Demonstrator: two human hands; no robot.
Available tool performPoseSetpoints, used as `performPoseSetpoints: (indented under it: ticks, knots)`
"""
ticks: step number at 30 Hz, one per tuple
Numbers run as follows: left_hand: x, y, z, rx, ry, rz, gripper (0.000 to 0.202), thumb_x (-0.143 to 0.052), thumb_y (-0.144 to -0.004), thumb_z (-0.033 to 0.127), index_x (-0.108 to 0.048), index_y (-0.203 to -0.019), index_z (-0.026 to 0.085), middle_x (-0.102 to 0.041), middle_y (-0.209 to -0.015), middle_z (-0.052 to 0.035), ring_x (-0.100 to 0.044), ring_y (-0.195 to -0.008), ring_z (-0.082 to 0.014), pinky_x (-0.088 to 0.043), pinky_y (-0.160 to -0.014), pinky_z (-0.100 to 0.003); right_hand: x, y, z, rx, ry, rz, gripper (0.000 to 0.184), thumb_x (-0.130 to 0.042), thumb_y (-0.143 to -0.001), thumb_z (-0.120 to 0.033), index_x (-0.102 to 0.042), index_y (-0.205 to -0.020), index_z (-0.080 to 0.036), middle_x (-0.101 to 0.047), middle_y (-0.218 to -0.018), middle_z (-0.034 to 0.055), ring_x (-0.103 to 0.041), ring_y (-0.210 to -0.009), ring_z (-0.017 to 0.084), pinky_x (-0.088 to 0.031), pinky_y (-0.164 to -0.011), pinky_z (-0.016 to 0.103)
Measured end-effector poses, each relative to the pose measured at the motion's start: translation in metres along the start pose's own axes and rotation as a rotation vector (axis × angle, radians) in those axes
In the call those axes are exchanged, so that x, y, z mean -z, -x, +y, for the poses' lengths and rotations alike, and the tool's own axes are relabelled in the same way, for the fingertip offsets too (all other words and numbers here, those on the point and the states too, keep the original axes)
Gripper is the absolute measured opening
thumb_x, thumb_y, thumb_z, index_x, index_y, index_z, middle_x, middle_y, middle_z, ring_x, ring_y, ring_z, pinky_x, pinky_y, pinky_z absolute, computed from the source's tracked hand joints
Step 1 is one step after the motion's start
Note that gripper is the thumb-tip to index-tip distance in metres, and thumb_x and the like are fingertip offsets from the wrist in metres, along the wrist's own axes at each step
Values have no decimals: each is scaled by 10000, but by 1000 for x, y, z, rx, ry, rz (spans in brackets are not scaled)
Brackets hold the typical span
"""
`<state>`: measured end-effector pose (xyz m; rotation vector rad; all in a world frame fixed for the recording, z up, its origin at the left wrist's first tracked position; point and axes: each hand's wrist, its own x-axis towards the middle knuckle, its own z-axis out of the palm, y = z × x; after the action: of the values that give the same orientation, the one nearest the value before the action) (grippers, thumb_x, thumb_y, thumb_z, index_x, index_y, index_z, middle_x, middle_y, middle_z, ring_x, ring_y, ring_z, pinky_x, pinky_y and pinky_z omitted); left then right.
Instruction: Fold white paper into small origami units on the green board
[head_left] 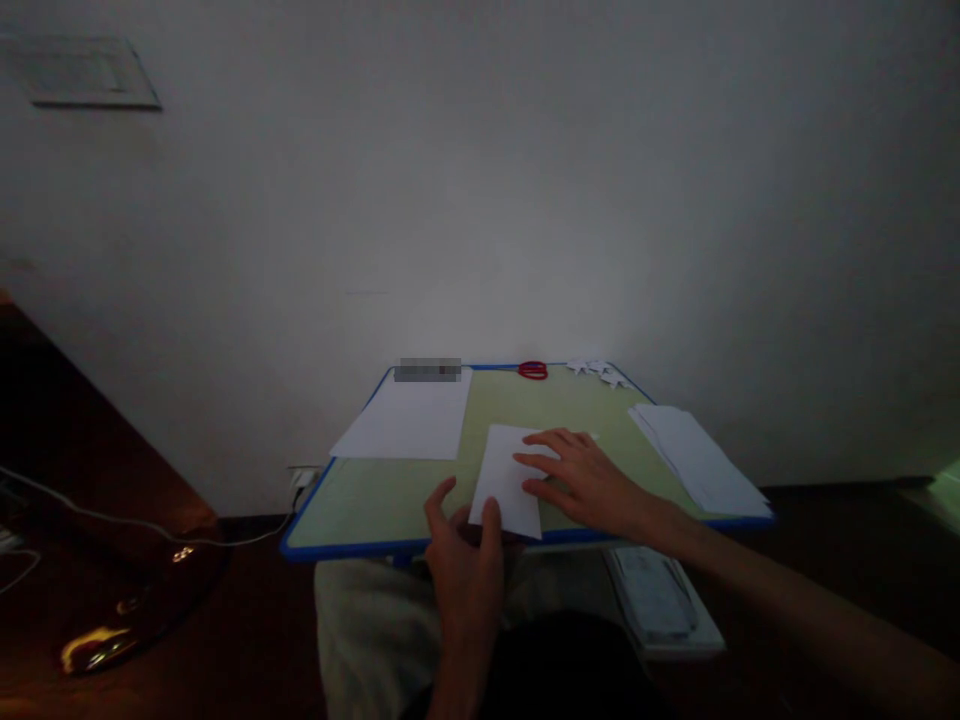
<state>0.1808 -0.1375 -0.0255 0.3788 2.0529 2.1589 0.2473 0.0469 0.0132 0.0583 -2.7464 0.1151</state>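
Note:
A small white sheet of paper (504, 490) lies at the near edge of the green table top, its front corner reaching past the blue rim. My left hand (469, 550) grips that near edge, thumb on top and the other fingers partly hidden below. Over the sheet's right side my right hand (574, 480) rests with its fingers spread, the fingertips on or just above the paper. Whether the sheet is folded, I cannot tell.
The table (360, 515) stands against a wall. A larger white sheet (412, 420) lies at left, a stack of paper (697, 460) at right. Red-handled scissors (533, 371) and white paper cut-outs (600, 370) sit along the back edge. A white cable (187, 540) hangs at left.

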Motion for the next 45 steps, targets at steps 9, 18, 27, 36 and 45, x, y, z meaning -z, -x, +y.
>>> performPoseSetpoints:
  ticks: [9, 18, 27, 36, 45]
  knots:
    - [43, -23, -4, -859, -806, 36, 186, -538, -975, 244, -702, -1040, 186, -731, -965, -91, -627, -923, -279, -522, -829, -440, -17, 1, 17, -60, 136, -76, 439, -482, -1020, -538, -666, -1295, -249, -658, -1309, 121, -569, -1208, 309, -378, -1002, 520]
    - [39, -26, -9, -954, -1204, -114, 222, -588, -971, 292, -725, -1117, 196, -721, -1116, -91, -601, -980, -293, -432, -774, -441, -23, -16, -7, 100, -25, -37, 292, -534, -1017, -288, -683, -1259, -219, -673, -1192, 109, -583, -1098, 243, -460, -930, 386]
    - [47, -25, -22, -1037, -1164, -86, 298, -575, -985, 323, -698, -1220, 185, -722, -1203, -101, -598, -1019, -301, -404, -808, -453, -38, -66, -24, -249, -276, -114, 246, -707, -893, -430, -700, -812, -197, -686, -755, -3, -580, -689, 141, -342, -606, 268]
    - [45, -26, -22, -1020, -1143, -90, 294, -554, -996, 315, -702, -1209, 176, -730, -1200, -83, -592, -1025, -312, -397, -808, -469, -49, -79, -10, -292, -368, -197, 238, -740, -851, -407, -696, -768, -187, -690, -743, -9, -567, -678, 125, -321, -589, 249]
    - [45, -26, -18, -1008, -1160, -104, 280, -584, -978, 311, -705, -1194, 182, -729, -1185, -93, -603, -1016, -310, -401, -798, -462, -48, -79, 9, -299, -237, -185, 255, -691, -896, -457, -654, -842, -211, -702, -821, -3, -586, -749, 146, -283, -592, 253]
